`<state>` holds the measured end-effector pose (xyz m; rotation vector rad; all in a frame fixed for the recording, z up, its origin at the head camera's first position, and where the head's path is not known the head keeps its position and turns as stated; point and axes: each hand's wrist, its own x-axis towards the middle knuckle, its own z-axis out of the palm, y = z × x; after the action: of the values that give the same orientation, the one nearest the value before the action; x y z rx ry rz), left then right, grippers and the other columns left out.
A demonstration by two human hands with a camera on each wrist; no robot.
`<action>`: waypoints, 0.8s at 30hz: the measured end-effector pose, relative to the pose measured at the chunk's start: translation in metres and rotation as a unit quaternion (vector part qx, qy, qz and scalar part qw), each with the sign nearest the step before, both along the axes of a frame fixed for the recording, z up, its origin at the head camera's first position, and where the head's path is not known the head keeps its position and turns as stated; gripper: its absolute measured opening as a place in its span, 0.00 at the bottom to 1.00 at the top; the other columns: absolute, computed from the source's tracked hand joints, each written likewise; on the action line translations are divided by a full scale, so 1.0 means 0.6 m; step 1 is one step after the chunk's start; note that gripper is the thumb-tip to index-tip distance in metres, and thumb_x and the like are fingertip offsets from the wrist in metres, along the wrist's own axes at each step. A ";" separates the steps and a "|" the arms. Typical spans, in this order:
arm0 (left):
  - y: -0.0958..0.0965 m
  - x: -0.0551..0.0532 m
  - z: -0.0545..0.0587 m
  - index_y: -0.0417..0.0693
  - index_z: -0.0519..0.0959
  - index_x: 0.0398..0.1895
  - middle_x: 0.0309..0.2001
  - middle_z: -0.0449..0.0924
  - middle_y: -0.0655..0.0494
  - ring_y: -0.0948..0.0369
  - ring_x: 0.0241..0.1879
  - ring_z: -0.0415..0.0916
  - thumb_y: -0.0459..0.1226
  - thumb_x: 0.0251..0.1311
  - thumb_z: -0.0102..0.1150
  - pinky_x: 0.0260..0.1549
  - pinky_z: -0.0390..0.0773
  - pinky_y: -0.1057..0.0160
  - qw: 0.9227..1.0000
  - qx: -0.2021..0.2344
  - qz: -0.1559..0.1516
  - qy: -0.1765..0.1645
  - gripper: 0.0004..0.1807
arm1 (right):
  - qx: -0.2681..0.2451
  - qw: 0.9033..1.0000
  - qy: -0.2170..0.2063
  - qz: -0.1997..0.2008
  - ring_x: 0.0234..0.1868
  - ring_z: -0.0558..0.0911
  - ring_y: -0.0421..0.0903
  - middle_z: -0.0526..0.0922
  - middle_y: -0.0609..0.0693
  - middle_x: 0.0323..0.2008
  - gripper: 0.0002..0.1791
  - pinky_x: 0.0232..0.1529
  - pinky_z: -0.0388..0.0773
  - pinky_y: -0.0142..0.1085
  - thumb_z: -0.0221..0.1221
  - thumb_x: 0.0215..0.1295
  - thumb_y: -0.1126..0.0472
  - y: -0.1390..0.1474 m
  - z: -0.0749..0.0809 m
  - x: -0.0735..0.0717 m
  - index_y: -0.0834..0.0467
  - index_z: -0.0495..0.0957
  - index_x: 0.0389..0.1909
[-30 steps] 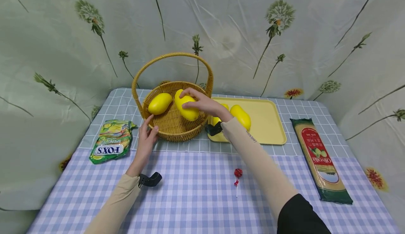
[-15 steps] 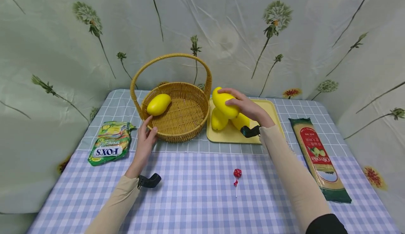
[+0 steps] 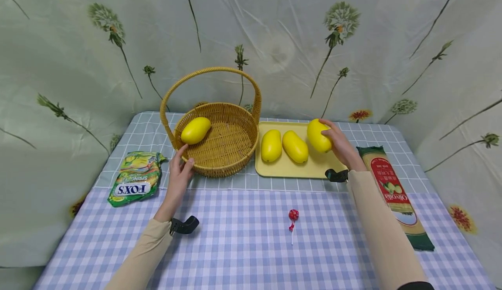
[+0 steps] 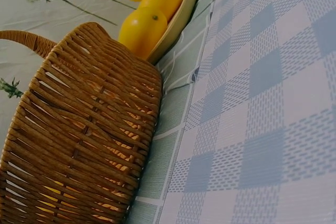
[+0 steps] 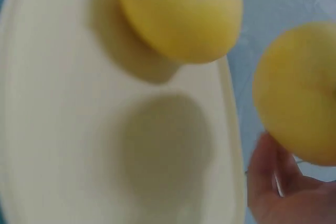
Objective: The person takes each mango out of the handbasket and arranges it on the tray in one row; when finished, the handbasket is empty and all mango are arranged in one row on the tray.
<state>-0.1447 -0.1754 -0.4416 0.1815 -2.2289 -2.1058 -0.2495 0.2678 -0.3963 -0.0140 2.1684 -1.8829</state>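
Note:
My right hand (image 3: 341, 144) grips a yellow mango (image 3: 318, 136) over the right part of the yellow tray (image 3: 337, 161). In the right wrist view the held mango (image 5: 302, 93) is above the tray, with its shadow on the tray floor. Two more mangoes, the left one (image 3: 271, 146) and the middle one (image 3: 295, 146), lie side by side in the tray. A wicker basket (image 3: 225, 170) stands left of it, with one mango (image 3: 196, 131) inside. My left hand (image 3: 179, 179) touches the near left rim of the basket, thumb and forefinger apart; its wrist view shows only the basket side.
A green FOX'S candy bag (image 3: 135, 179) lies left of the basket. A red lollipop (image 3: 293, 218) is on the checked cloth (image 3: 243, 237) in front. On the right lies a long Olivoilà packet (image 3: 392, 189), partly behind my right forearm. The basket's tall handle (image 3: 213, 69) arches upward.
My right hand has carried a mango from over the basket rightward, past the two mangoes, to the tray's right part. My left hand has stayed at the basket rim.

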 end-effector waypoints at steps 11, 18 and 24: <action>0.001 0.000 0.001 0.54 0.50 0.76 0.71 0.37 0.44 0.48 0.66 0.55 0.40 0.75 0.41 0.59 0.66 0.48 1.000 0.000 -0.001 0.001 0.29 | 0.063 0.998 -0.029 -0.007 0.69 0.48 0.61 0.39 0.56 0.75 0.31 0.67 0.47 0.58 0.43 0.72 0.61 0.006 -0.039 0.010 0.56 0.49 0.75; 0.002 0.001 0.002 0.55 0.50 0.76 0.71 0.37 0.46 0.49 0.66 0.54 0.41 0.75 0.40 0.59 0.66 0.48 1.000 0.003 -0.003 0.005 0.29 | 0.098 0.995 -0.021 -0.022 0.65 0.57 0.62 0.46 0.61 0.73 0.30 0.65 0.57 0.55 0.44 0.74 0.59 -0.008 -0.041 0.021 0.57 0.51 0.74; 0.003 0.001 0.005 0.52 0.49 0.76 0.71 0.37 0.46 0.48 0.66 0.54 0.40 0.75 0.40 0.59 0.66 0.47 1.000 0.001 -0.002 0.004 0.29 | 0.108 0.994 -0.019 -0.011 0.62 0.62 0.64 0.51 0.67 0.70 0.31 0.63 0.60 0.55 0.45 0.75 0.57 -0.006 -0.047 0.028 0.55 0.49 0.75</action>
<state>-0.1440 -0.1737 -0.4387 0.1681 -2.2240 -2.1073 -0.2326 0.2642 -0.4248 0.0867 2.3429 -1.6344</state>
